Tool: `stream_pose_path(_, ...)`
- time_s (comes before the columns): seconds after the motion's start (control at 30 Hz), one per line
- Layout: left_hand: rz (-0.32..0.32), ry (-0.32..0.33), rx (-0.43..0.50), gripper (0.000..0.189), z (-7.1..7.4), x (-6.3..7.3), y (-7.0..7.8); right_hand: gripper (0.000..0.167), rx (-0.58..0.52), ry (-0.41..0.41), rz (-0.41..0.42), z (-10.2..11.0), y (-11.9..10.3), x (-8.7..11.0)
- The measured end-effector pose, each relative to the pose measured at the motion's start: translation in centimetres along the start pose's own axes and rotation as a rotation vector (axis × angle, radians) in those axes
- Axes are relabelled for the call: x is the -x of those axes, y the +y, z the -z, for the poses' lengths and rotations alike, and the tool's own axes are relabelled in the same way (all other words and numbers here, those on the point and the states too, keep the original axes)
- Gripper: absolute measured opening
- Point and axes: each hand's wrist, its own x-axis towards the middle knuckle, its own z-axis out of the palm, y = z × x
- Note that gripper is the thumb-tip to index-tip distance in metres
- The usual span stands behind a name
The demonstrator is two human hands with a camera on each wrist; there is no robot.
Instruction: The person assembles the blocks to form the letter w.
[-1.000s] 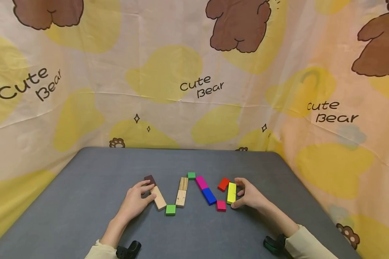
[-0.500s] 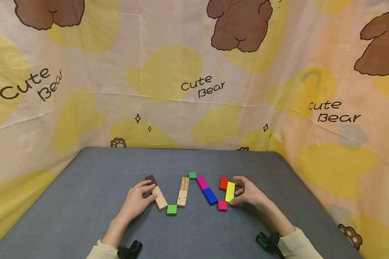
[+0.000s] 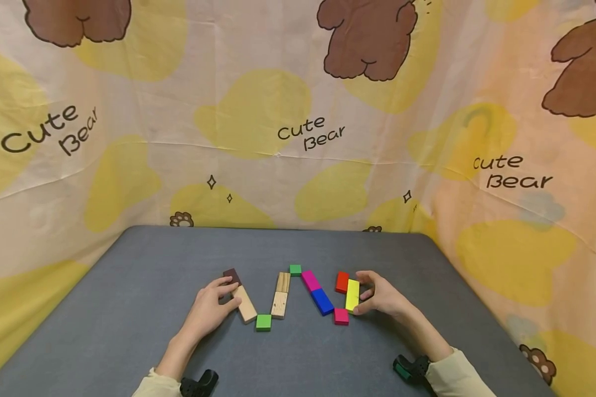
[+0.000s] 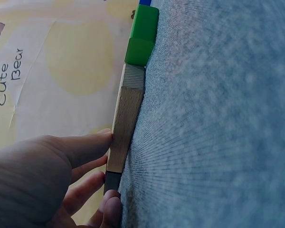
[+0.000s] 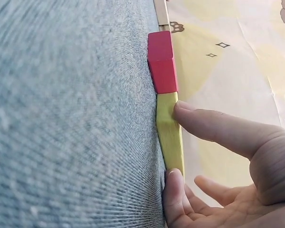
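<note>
In the head view, my left hand (image 3: 208,306) rests at the left end of a zigzag of blocks. Its thumb touches a beige wooden block (image 4: 122,128), its fingertips a dark brown block (image 3: 231,275). At the right end, my right hand (image 3: 384,298) holds a yellow block (image 3: 352,296) between thumb and fingertip, near its two ends, as the right wrist view shows. A red block (image 3: 342,282) stands against the yellow block's upper left side. By its lower end lies a pink-red block (image 5: 162,61).
Between the hands lie a green block (image 3: 263,322), two light wooden blocks (image 3: 279,305), another green block (image 3: 295,270), a magenta block (image 3: 310,280) and a blue block (image 3: 322,301). They lie on a grey table (image 3: 179,253), with a patterned cloth (image 3: 258,182) behind.
My right hand has shifted slightly left with the yellow block. The red block has turned from slanted to nearly straight beside it. My left hand has stayed in place.
</note>
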Motion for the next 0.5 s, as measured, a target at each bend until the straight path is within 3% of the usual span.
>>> stream_pose_path(0.5, 0.0, 0.004, -0.014, 0.044, 0.16, 0.25, 0.33, 0.092, 0.002, -0.046, 0.011, 0.22, -0.2, 0.11)
